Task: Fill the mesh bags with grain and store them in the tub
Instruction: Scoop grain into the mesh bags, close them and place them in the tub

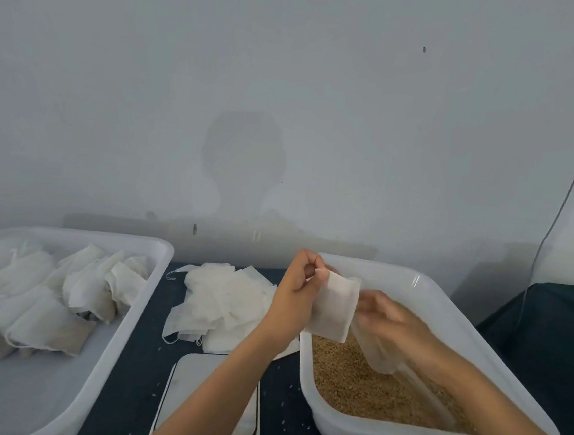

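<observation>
the step in hand looks like opening an empty mesh bag over the grain tub so it can be filled. to do this well, the person should keep the bag's mouth above the grain, so anything spilled falls back into the tub rather than onto the dark worktop, where a few stray kernels already lie. the mouth wants spreading wide and holding steady before any grain goes in, and the fill should stop short of the top so the bag can be closed.

the left hand has its fingers curled in a tight pinch on the bag's upper left corner, holding the bag up so it hangs over the near left part of the grain tub. the right hand is blurred; its fingers seem to reach toward the bag's right edge, and a pale translucent shape, perhaps a scoop, lies under it, but whether this grip is closed on anything cannot be told.

the pile of empty bags lies on the worktop between the two tubs, just beside the left wrist. filled bags are stacked in the storage tub at the left, well apart from the bag in hand.
</observation>
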Action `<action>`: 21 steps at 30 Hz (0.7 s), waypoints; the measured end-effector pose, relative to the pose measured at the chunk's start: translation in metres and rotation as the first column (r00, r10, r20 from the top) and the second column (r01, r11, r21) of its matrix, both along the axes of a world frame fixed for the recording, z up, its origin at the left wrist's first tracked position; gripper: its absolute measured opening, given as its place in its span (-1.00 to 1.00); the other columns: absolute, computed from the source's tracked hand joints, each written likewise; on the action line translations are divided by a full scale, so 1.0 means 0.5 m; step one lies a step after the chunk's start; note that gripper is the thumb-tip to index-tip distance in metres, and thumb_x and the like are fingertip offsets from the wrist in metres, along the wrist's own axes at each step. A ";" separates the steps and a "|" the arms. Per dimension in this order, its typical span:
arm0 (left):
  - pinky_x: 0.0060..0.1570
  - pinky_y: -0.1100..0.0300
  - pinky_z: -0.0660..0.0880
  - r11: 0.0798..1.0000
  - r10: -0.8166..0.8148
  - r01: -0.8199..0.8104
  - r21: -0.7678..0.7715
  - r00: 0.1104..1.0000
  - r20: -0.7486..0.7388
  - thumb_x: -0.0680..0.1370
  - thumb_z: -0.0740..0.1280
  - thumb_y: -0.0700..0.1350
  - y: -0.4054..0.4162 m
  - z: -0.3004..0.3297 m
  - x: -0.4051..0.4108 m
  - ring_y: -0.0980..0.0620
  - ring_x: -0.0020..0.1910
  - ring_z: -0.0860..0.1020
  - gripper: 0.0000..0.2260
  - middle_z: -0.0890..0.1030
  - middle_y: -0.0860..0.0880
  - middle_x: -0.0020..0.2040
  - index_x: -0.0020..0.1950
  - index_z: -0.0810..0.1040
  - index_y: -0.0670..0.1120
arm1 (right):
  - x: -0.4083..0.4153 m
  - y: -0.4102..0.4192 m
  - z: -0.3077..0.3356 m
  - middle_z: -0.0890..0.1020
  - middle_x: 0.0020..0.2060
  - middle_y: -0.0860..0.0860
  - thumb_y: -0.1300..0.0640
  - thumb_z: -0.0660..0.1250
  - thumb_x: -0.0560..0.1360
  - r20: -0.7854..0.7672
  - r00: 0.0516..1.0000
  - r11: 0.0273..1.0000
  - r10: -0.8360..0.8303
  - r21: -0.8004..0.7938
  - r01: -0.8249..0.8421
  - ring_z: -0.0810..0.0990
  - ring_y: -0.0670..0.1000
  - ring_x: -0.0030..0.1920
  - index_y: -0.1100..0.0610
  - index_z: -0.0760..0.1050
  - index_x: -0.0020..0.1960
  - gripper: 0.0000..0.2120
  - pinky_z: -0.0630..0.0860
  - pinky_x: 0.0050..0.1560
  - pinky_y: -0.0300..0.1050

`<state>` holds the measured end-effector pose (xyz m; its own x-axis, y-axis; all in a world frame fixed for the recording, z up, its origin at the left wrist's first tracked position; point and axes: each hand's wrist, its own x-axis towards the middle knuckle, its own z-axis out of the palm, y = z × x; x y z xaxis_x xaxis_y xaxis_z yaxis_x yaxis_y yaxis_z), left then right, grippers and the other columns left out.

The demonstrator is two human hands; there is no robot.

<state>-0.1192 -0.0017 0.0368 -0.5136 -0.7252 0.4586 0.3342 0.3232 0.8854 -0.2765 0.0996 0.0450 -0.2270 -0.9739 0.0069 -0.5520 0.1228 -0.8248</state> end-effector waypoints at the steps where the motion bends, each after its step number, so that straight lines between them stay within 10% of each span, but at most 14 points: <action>1: -0.15 0.34 0.40 1.000 -0.012 0.012 -0.014 1.000 -0.011 0.63 0.13 -0.25 0.003 0.007 0.011 0.09 -0.14 0.49 -0.87 0.60 0.03 -0.13 -0.10 0.34 -0.10 | 0.028 0.006 0.014 0.56 0.21 -0.01 0.08 0.30 0.50 0.264 0.957 0.992 0.119 -0.059 -0.107 0.56 -0.16 0.15 0.02 0.43 0.26 -0.67 0.49 0.10 -0.28; 3: -0.11 0.29 0.41 0.998 -0.038 0.036 -0.044 0.998 -0.052 0.63 0.15 -0.26 0.011 0.020 0.037 0.08 -0.14 0.50 -0.88 0.60 0.00 -0.13 -0.10 0.35 -0.12 | 0.076 0.002 0.028 0.61 0.15 0.02 0.00 0.34 0.42 0.429 0.881 0.979 0.202 -0.111 -0.171 0.60 -0.01 0.15 0.02 0.45 0.28 -0.57 0.55 0.10 -0.07; 13: -0.15 0.33 0.51 0.975 0.220 -0.222 0.006 0.968 0.117 0.54 0.34 -0.19 0.011 -0.046 0.200 0.04 -0.08 0.56 -0.81 0.55 -0.08 0.05 0.08 0.38 -0.03 | 0.262 -0.068 -0.036 0.68 -0.15 0.19 0.20 0.44 0.43 0.310 0.946 0.955 -0.096 -0.239 0.175 0.66 0.16 -0.10 0.25 0.61 -0.04 -0.85 0.57 0.00 0.24; 17: -0.24 0.19 0.48 0.932 0.355 -0.357 -0.065 0.862 0.363 0.50 0.39 -0.08 -0.001 -0.111 0.246 -0.03 -0.19 0.55 -0.82 0.59 -0.08 -0.16 -0.04 0.46 -0.15 | 0.308 -0.104 -0.085 0.61 -0.19 0.29 0.07 0.50 0.38 0.144 0.975 0.952 -0.170 -0.233 0.200 0.58 0.27 -0.16 0.41 0.52 -0.13 -0.62 0.51 -0.16 0.12; 21: -0.41 0.29 0.23 0.873 0.483 -0.451 -0.184 0.756 0.442 0.48 0.42 -0.03 -0.013 -0.152 0.277 0.08 -0.39 0.29 -0.68 0.36 -0.03 -0.40 -0.29 0.35 -0.16 | 0.333 -0.127 -0.134 0.33 -0.46 0.04 0.06 0.51 0.36 0.087 0.982 0.951 -0.167 -0.249 0.184 0.27 -0.02 -0.41 0.13 0.28 -0.41 -0.58 0.24 -0.37 -0.16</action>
